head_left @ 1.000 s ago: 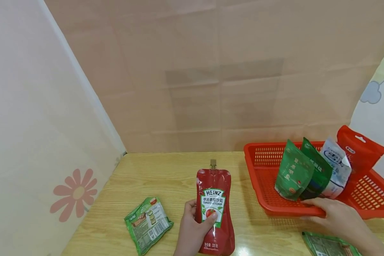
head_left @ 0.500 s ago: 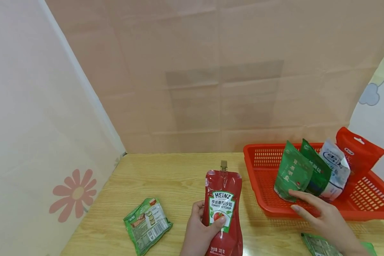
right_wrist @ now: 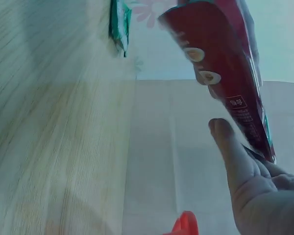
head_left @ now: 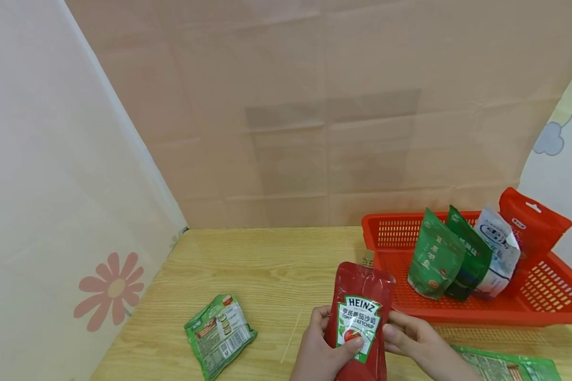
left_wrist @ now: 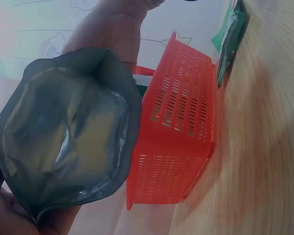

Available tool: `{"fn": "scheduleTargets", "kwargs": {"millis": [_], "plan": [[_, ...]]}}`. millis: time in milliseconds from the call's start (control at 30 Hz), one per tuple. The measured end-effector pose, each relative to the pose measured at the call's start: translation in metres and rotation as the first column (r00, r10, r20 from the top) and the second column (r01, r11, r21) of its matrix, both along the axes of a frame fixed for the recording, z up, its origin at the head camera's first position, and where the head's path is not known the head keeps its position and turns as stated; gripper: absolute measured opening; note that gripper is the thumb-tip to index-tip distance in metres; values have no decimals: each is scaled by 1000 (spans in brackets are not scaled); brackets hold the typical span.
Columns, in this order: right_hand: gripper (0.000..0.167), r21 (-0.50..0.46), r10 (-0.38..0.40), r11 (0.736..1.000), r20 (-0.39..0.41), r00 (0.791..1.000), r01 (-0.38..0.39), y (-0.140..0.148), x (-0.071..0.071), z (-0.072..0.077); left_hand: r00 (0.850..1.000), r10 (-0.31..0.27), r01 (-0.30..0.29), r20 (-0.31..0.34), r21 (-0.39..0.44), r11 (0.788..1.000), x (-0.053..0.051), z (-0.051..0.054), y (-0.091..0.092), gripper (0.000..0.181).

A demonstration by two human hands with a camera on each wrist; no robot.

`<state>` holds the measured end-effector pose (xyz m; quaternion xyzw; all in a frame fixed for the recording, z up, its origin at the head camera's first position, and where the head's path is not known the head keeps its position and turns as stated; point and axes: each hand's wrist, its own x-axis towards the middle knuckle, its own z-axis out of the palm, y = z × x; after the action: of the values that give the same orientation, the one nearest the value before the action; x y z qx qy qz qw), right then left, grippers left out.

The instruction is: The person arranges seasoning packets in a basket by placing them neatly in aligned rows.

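Observation:
A red Heinz tomato ketchup pouch (head_left: 359, 317) is held up over the table's front, its spout end away from me. My left hand (head_left: 326, 349) grips its left side, thumb across the label. In the left wrist view the pouch's bottom (left_wrist: 63, 132) covers much of that hand. My right hand (head_left: 419, 344) is at the pouch's right edge, with its thumb near the front; contact is unclear. The right wrist view shows its fingers (right_wrist: 230, 147) spread around the edge, a gap beside the pouch.
A red plastic basket (head_left: 457, 317) at right holds two green pouches (head_left: 436, 259), a white bag (head_left: 498, 254) and a red bag (head_left: 534, 222). Green packets lie on the wooden table (head_left: 267, 254), one at left (head_left: 221, 333) and another before the basket (head_left: 510, 365).
My right hand has left the basket's front rim and moved left to the ketchup pouch. My left hand has carried the pouch right and tilted it. The bags in the basket stay put.

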<state>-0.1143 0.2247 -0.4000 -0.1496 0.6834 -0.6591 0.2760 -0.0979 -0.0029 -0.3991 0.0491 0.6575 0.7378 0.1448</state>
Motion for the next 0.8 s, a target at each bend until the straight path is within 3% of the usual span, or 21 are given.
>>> {"fn": "scheduleTargets", "kwargs": {"millis": [200, 300, 500, 800], "plan": [[62, 38, -100, 995, 87, 991, 97, -6, 2, 3, 996, -88, 87, -20, -58, 995, 1, -4, 0, 56], [60, 27, -109, 994, 113, 988, 107, -6, 3, 3, 992, -124, 121, -32, -95, 988, 1, -3, -1, 56], [56, -32, -83, 996, 105, 991, 87, -6, 5, 2, 989, -144, 139, -18, -151, 979, 1, -1, -3, 54], [57, 2, -166, 986, 15, 986, 166, -10, 13, 7, 986, -165, 163, 11, -227, 960, -3, -3, -1, 55]]}}
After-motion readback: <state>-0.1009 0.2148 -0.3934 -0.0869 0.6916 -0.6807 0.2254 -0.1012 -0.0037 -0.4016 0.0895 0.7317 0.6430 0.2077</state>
